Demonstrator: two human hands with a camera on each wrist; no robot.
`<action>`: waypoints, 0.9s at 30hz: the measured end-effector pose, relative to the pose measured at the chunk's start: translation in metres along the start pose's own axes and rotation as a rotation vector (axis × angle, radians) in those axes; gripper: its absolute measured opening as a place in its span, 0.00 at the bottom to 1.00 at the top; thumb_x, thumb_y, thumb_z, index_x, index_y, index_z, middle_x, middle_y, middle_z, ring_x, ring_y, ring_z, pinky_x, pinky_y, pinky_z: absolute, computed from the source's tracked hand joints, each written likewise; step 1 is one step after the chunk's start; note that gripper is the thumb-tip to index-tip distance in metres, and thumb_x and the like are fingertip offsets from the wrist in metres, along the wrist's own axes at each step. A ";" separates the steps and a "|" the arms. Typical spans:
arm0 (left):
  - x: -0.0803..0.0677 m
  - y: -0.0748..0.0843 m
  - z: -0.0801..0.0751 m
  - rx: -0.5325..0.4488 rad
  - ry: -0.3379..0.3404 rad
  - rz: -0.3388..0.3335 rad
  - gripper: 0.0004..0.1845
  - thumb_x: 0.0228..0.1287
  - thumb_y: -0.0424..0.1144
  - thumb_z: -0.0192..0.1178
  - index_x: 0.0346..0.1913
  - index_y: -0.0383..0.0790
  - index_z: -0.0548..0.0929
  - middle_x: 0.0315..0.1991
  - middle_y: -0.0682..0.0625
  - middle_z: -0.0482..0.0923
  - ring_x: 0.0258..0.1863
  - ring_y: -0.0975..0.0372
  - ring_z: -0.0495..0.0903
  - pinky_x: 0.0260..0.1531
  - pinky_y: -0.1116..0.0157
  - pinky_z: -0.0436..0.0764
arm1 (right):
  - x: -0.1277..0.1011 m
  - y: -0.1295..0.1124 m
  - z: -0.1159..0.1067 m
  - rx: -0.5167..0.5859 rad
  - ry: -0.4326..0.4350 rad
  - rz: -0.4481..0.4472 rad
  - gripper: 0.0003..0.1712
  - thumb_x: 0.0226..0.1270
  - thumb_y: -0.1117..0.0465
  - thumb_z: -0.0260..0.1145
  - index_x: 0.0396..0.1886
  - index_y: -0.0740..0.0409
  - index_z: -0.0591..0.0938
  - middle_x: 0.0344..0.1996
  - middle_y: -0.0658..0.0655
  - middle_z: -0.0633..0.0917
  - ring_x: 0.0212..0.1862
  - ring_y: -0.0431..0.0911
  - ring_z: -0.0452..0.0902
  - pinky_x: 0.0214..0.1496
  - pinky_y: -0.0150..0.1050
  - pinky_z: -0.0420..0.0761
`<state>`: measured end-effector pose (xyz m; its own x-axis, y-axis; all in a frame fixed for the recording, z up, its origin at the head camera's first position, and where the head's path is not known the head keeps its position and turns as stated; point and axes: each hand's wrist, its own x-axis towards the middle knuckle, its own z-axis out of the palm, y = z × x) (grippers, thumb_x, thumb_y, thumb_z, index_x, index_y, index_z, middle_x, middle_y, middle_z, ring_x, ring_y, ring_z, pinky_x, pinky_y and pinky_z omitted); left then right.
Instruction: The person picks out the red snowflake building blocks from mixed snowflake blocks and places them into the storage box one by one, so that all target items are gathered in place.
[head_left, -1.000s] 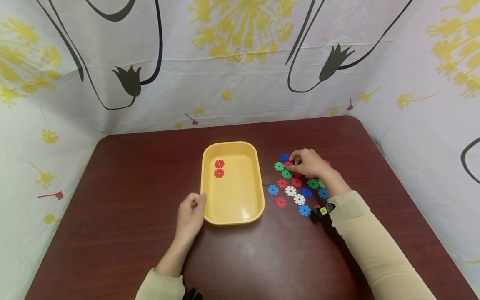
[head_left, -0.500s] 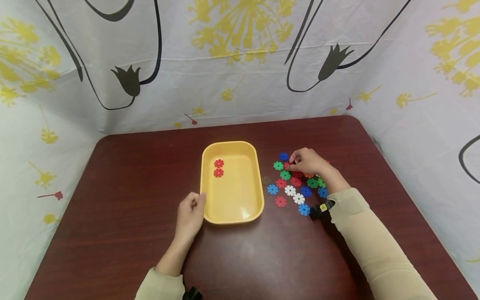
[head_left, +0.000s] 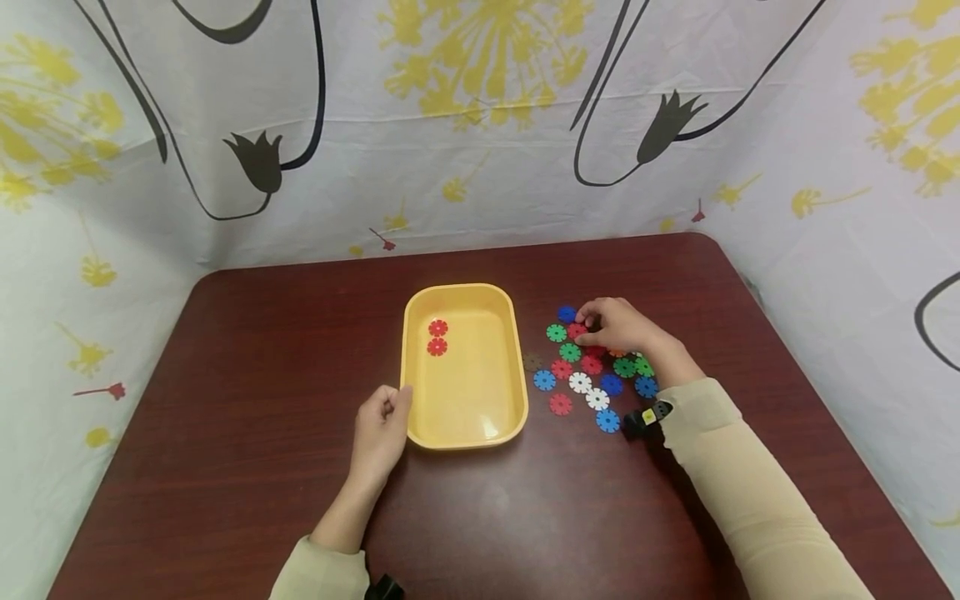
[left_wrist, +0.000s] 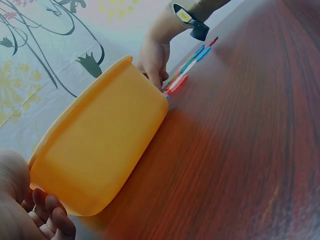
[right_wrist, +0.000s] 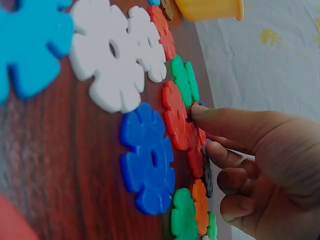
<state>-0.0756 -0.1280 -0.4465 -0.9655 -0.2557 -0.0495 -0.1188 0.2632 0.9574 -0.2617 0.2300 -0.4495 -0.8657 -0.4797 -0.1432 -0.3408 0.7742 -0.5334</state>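
A yellow tray [head_left: 517, 367] sits mid-table with two red discs [head_left: 438, 337] inside it. My left hand [head_left: 392, 404] holds the tray's near left corner, thumb against the rim; in the left wrist view its curled fingers [left_wrist: 47, 215] lie under the tray [left_wrist: 100, 145]. To the right of the tray lies a scatter of flat toothed discs [head_left: 592, 375] in red, green, blue and white. My right hand [head_left: 583, 325] is at the far side of this scatter, its fingertips [right_wrist: 200, 112] pinching the edge of a red disc [right_wrist: 175, 117] lying on the table.
The dark red table [head_left: 300, 333] is walled by patterned white cloth [head_left: 450, 125] at the back and both sides. A blue disc [right_wrist: 147, 157] and white discs [right_wrist: 107, 65] lie close to my right hand. A small black device [head_left: 637, 423] sits at my right wrist.
My right hand has shifted slightly over the red disc at the far side of the scatter. The left hand and the tray have not moved.
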 end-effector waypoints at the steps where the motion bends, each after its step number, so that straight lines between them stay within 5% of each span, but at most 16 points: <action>1: -0.002 0.005 -0.001 0.003 -0.004 -0.002 0.17 0.69 0.39 0.53 0.22 0.37 0.65 0.14 0.53 0.57 0.13 0.68 0.57 0.15 0.71 0.59 | 0.000 0.000 0.000 -0.002 -0.001 -0.002 0.18 0.54 0.55 0.72 0.42 0.60 0.81 0.34 0.56 0.79 0.37 0.49 0.71 0.39 0.42 0.74; 4: -0.005 0.013 -0.001 0.008 -0.011 -0.006 0.17 0.69 0.38 0.52 0.22 0.37 0.65 0.14 0.53 0.57 0.13 0.68 0.57 0.14 0.71 0.60 | 0.001 0.001 0.000 -0.008 -0.009 0.009 0.18 0.55 0.55 0.72 0.40 0.59 0.80 0.35 0.56 0.78 0.38 0.49 0.70 0.41 0.43 0.73; 11: 0.005 -0.018 0.003 -0.024 0.005 0.016 0.19 0.68 0.46 0.54 0.23 0.40 0.66 0.14 0.53 0.57 0.13 0.66 0.57 0.14 0.71 0.59 | 0.002 0.001 0.001 0.005 -0.017 0.012 0.18 0.55 0.56 0.72 0.40 0.57 0.75 0.37 0.56 0.77 0.38 0.49 0.70 0.39 0.42 0.73; 17: 0.005 -0.018 0.002 -0.040 0.009 0.025 0.19 0.68 0.46 0.54 0.22 0.40 0.66 0.14 0.53 0.57 0.13 0.66 0.57 0.14 0.71 0.58 | 0.001 -0.001 0.000 0.029 -0.029 0.020 0.22 0.57 0.57 0.70 0.48 0.56 0.72 0.39 0.57 0.79 0.27 0.47 0.69 0.33 0.40 0.73; 27: 0.005 -0.018 0.002 -0.034 0.015 0.028 0.19 0.67 0.48 0.55 0.22 0.41 0.66 0.14 0.53 0.57 0.13 0.65 0.57 0.15 0.71 0.58 | 0.002 -0.001 0.000 -0.010 -0.008 -0.008 0.21 0.55 0.55 0.72 0.47 0.59 0.80 0.35 0.55 0.82 0.33 0.45 0.75 0.37 0.41 0.77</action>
<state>-0.0786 -0.1317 -0.4644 -0.9648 -0.2623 -0.0183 -0.0834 0.2391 0.9674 -0.2633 0.2280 -0.4489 -0.8600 -0.4892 -0.1455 -0.3514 0.7743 -0.5263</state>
